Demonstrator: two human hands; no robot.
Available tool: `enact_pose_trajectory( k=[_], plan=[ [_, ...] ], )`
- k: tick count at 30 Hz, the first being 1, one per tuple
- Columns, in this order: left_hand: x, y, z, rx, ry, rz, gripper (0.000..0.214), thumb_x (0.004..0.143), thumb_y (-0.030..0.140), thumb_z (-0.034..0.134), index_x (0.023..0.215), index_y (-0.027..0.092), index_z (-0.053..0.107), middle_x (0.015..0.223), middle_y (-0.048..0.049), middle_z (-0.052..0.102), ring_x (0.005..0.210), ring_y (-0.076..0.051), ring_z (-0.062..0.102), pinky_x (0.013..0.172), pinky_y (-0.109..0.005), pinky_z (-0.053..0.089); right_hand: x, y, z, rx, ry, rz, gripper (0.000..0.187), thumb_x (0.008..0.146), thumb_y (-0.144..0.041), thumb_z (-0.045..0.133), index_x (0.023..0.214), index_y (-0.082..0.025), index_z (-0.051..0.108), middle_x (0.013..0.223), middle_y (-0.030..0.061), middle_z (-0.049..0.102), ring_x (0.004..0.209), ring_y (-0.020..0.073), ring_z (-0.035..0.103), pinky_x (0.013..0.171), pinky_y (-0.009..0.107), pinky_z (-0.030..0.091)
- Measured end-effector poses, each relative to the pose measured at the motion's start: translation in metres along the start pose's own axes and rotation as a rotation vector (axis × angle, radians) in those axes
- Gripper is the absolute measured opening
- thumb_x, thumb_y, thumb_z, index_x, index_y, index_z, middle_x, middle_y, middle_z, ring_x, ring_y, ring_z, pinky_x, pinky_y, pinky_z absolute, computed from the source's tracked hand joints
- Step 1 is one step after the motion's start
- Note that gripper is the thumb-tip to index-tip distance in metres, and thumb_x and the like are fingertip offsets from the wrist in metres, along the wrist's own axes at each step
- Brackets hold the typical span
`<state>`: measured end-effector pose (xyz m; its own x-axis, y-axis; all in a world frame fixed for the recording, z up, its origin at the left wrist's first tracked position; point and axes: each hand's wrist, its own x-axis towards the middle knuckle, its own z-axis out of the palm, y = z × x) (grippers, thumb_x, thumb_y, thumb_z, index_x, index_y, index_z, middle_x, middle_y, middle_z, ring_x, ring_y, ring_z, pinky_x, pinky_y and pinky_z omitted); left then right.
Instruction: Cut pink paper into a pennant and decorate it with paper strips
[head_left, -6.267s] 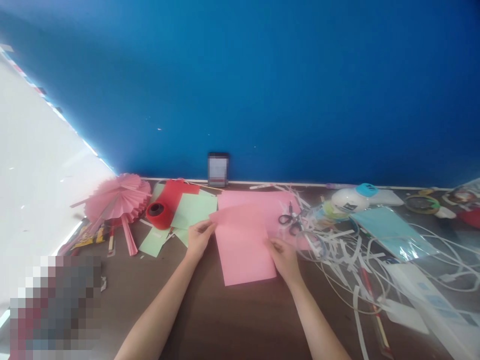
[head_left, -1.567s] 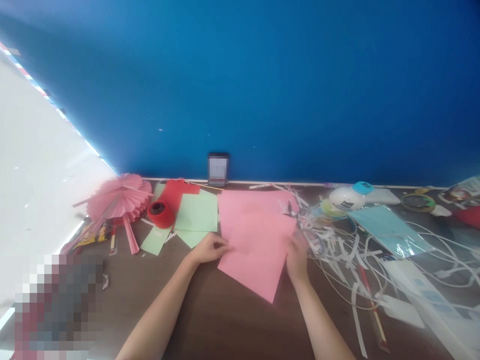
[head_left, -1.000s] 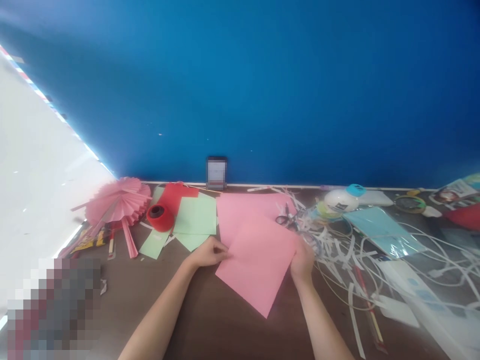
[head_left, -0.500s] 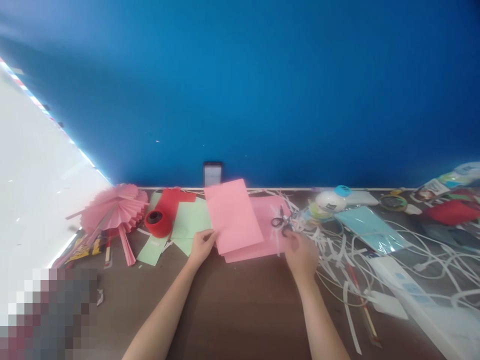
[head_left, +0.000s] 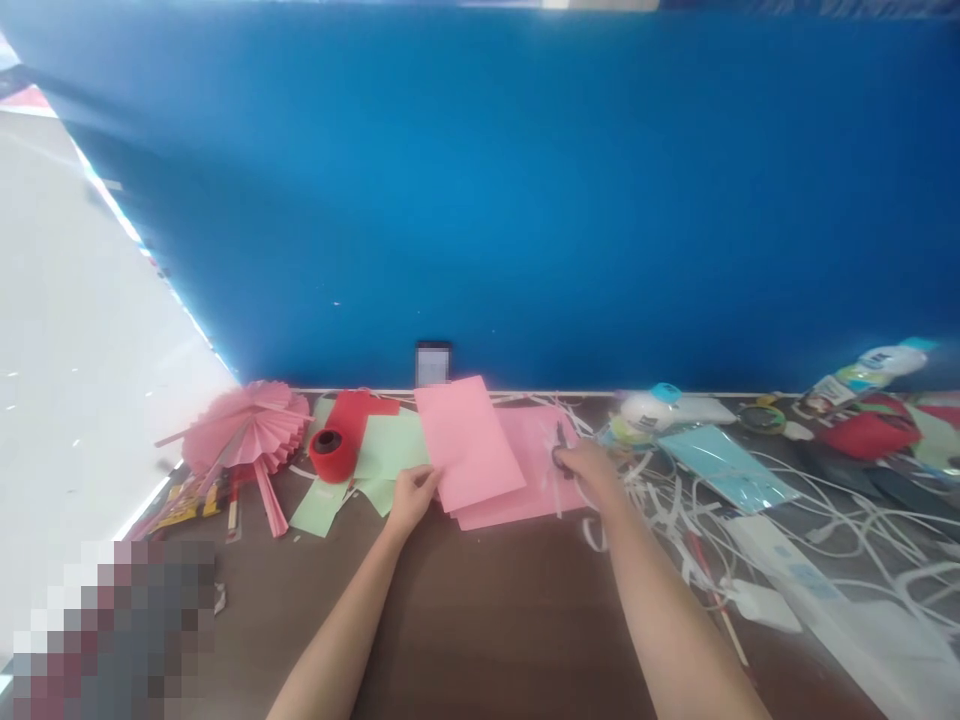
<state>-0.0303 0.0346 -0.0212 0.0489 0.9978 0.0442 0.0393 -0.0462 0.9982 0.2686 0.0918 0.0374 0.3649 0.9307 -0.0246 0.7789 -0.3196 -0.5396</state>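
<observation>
Left hand (head_left: 411,500): thumb and fingers pinched together on the left edge of the top pink sheet (head_left: 469,445), low down, by our reading. Right hand (head_left: 592,470): fingertips at the handles of the scissors (head_left: 561,438); whether the grip has closed there or only touches, we cannot tell. Change noted: half a second ago this hand was just short of the scissors; now it is on them, so we judge that the left hand alone steadies the sheet while the right turns to the tool. The top sheet lies askew over another pink sheet (head_left: 529,430), on which the scissors also appear to lie. Left of these, we list green paper (head_left: 390,445), a red roll (head_left: 331,462) and a pleated pink fan (head_left: 244,430). Right: white cords (head_left: 757,480), a blue packet (head_left: 727,465), a blue-capped bottle (head_left: 649,412). All on a brown desk (head_left: 480,620).
</observation>
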Motion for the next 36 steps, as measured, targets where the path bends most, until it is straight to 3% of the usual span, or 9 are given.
enact_pose_trajectory(
  k=[3, 6, 9, 12, 15, 20, 26, 30, 36],
  plan=[
    [0.003, -0.006, 0.0, -0.031, 0.022, -0.016, 0.04, 0.071, 0.049, 0.054, 0.058, 0.011, 0.058, 0.054, -0.0006, 0.05, 0.051, -0.011, 0.048, 0.047, -0.022, 0.04, -0.008, 0.002, -0.012, 0.081, -0.016, 0.022, 0.024, 0.064, -0.031, 0.055, 0.047, -0.013, 0.057, 0.039, 0.0026, 0.048, 0.05, 0.0178, 0.052, 0.05, 0.027, 0.037],
    [0.006, -0.01, 0.002, -0.059, 0.056, -0.027, 0.04, 0.07, 0.05, 0.055, 0.062, 0.011, 0.06, 0.055, -0.0011, 0.052, 0.051, -0.012, 0.049, 0.047, -0.022, 0.041, -0.023, 0.005, -0.018, 0.301, -0.019, -0.016, 0.032, 0.072, -0.042, 0.052, 0.066, -0.012, 0.063, 0.054, 0.003, 0.056, 0.05, 0.0133, 0.049, 0.046, 0.024, 0.036],
    [0.005, -0.009, 0.006, -0.111, 0.094, -0.04, 0.039, 0.069, 0.05, 0.056, 0.068, 0.011, 0.061, 0.059, -0.0017, 0.054, 0.053, -0.013, 0.05, 0.047, -0.022, 0.042, -0.038, 0.008, -0.014, 0.856, -0.072, -0.091, 0.033, 0.068, -0.047, 0.061, 0.075, -0.014, 0.061, 0.055, -0.001, 0.051, 0.043, 0.0069, 0.038, 0.038, 0.019, 0.028],
    [0.002, -0.003, 0.007, -0.111, 0.107, -0.024, 0.037, 0.071, 0.048, 0.055, 0.069, 0.012, 0.06, 0.061, -0.0011, 0.054, 0.055, -0.012, 0.05, 0.048, -0.021, 0.042, -0.045, 0.009, -0.002, 1.196, -0.159, -0.147, 0.031, 0.064, -0.042, 0.068, 0.079, -0.016, 0.061, 0.062, -0.0012, 0.052, 0.044, 0.0038, 0.033, 0.037, 0.017, 0.025],
    [-0.001, 0.002, 0.007, -0.067, 0.127, 0.006, 0.035, 0.072, 0.046, 0.055, 0.066, 0.012, 0.06, 0.058, -0.0001, 0.053, 0.055, -0.011, 0.048, 0.049, -0.02, 0.04, -0.049, 0.009, 0.014, 1.321, -0.182, -0.162, 0.027, 0.061, -0.035, 0.072, 0.079, -0.016, 0.062, 0.078, 0.0025, 0.06, 0.047, 0.0025, 0.035, 0.039, 0.016, 0.029],
    [0.001, 0.004, 0.004, -0.059, 0.197, 0.005, 0.034, 0.069, 0.045, 0.058, 0.066, 0.012, 0.062, 0.057, -0.0002, 0.055, 0.054, -0.011, 0.048, 0.05, -0.02, 0.038, -0.059, 0.011, 0.042, 1.413, -0.224, -0.106, 0.024, 0.061, -0.029, 0.074, 0.077, -0.015, 0.062, 0.07, 0.0015, 0.059, 0.044, 0.0018, 0.032, 0.034, 0.014, 0.024],
    [0.001, 0.0, 0.002, -0.174, 0.278, -0.065, 0.034, 0.068, 0.045, 0.06, 0.069, 0.011, 0.062, 0.06, -0.0008, 0.054, 0.053, -0.01, 0.044, 0.047, -0.019, 0.033, -0.075, 0.011, 0.05, 1.543, -0.726, 0.026, 0.025, 0.068, -0.038, 0.067, 0.074, -0.015, 0.059, 0.062, 0.0018, 0.054, 0.047, 0.0055, 0.041, 0.032, 0.012, 0.02],
    [0.001, -0.003, 0.001, -0.249, 0.307, -0.055, 0.033, 0.069, 0.044, 0.061, 0.066, 0.011, 0.06, 0.053, 0.0023, 0.045, 0.049, -0.007, 0.036, 0.044, -0.018, 0.026, -0.085, 0.007, 0.048, 1.597, -1.127, 0.027, 0.043, 0.074, -0.055, 0.05, 0.074, -0.013, 0.058, 0.057, 0.0037, 0.052, 0.044, 0.0072, 0.039, 0.03, 0.015, 0.019],
    [0.004, -0.005, 0.001, -0.363, 0.372, -0.059, 0.034, 0.065, 0.044, 0.065, 0.067, 0.011, 0.06, 0.054, 0.0028, 0.044, 0.049, -0.006, 0.036, 0.044, -0.018, 0.028, -0.09, 0.003, 0.041, 1.624, -1.249, -0.052, 0.051, 0.072, -0.061, 0.044, 0.072, -0.012, 0.057, 0.055, 0.0019, 0.049, 0.038, 0.0049, 0.027, 0.029, 0.017, 0.014]
  ],
)
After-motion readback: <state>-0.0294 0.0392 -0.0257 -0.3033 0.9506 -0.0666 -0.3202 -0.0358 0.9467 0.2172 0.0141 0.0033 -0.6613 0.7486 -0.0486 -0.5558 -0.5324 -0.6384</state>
